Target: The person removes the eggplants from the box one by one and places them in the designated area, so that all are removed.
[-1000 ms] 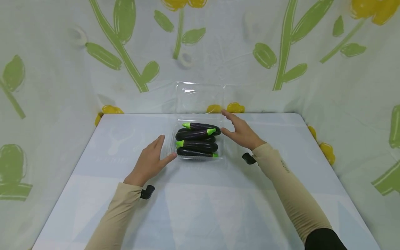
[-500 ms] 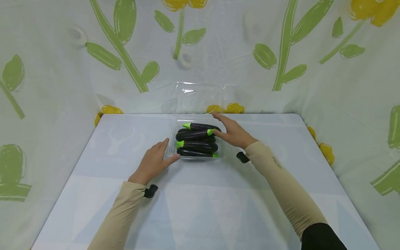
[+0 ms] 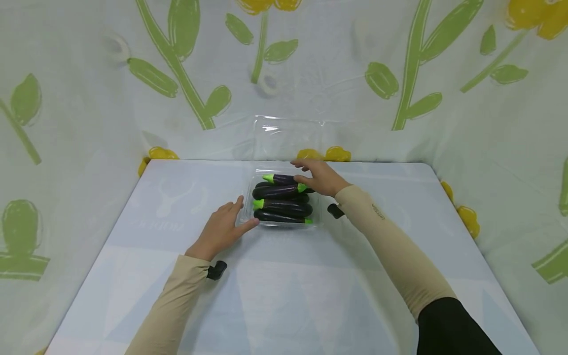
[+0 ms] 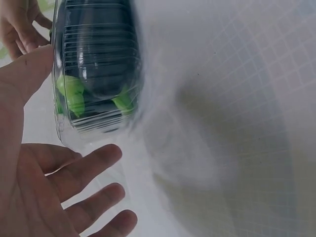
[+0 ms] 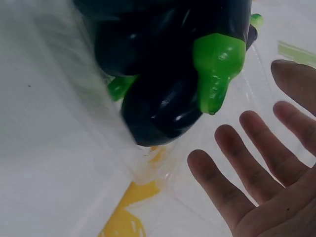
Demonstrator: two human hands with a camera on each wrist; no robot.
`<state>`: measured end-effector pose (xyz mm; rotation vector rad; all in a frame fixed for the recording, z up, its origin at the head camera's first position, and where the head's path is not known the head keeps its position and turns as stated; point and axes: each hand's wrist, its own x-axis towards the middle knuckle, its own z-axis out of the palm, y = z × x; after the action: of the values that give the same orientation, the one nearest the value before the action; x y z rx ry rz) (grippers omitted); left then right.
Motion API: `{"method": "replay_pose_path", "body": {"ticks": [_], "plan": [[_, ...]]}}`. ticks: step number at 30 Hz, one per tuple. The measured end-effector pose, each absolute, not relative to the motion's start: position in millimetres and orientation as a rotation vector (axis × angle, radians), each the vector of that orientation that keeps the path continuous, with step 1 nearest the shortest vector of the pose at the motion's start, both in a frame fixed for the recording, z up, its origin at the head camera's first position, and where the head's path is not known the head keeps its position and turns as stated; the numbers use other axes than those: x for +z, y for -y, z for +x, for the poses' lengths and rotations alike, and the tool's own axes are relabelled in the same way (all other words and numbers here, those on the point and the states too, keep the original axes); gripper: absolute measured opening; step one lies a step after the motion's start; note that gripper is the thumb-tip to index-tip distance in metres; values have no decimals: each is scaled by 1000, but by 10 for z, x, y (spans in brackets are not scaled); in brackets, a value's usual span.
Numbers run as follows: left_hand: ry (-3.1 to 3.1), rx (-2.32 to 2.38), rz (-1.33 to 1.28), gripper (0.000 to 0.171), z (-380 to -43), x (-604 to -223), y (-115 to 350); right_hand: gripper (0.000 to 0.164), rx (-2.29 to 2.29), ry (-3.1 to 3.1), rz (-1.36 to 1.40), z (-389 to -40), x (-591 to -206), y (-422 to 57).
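Note:
A clear plastic clamshell box (image 3: 284,226) stands at the table's far edge, filled with several dark purple eggplants (image 3: 284,207) with bright green caps. My left hand (image 3: 217,231) is at the box's left side, thumb by the front left corner and fingers spread along the wall. In the left wrist view, the ribbed box wall (image 4: 101,44) shows eggplants behind it, the thumb right at its rim. My right hand (image 3: 326,178) is over the box's back right, fingers spread, overlapping the rear eggplants. The right wrist view shows its fingers straight beside an eggplant's green cap (image 5: 219,57).
The box's transparent lid (image 3: 288,133) stands raised behind it, against a curtain (image 3: 341,93) printed with green leaves and yellow flowers. The curtain also encloses both sides of the pale table (image 3: 284,291). Each wrist wears a small black camera (image 3: 217,270).
My right hand has moved left, from beside the box to over its back right part. The left hand has shifted slightly right, closer to the box. The eggplants have stayed put.

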<state>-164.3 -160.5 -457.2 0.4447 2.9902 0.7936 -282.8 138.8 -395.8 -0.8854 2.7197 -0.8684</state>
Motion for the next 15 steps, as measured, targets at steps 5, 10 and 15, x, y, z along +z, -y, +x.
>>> {"method": "replay_pose_path", "body": {"ticks": [5, 10, 15], "plan": [[-2993, 771, 433, 96, -1650, -4559, 1604, 47, -812, -2700, -868, -2919, -3913, -1302], [-2985, 758, 434, 96, -1656, -4561, 1595, 44, -785, -2700, -802, -2974, -3914, -1272], [-2983, 741, 417, 96, -1661, -4540, 1583, 40, -746, -2689, -788, -3000, -3925, -1269]]}}
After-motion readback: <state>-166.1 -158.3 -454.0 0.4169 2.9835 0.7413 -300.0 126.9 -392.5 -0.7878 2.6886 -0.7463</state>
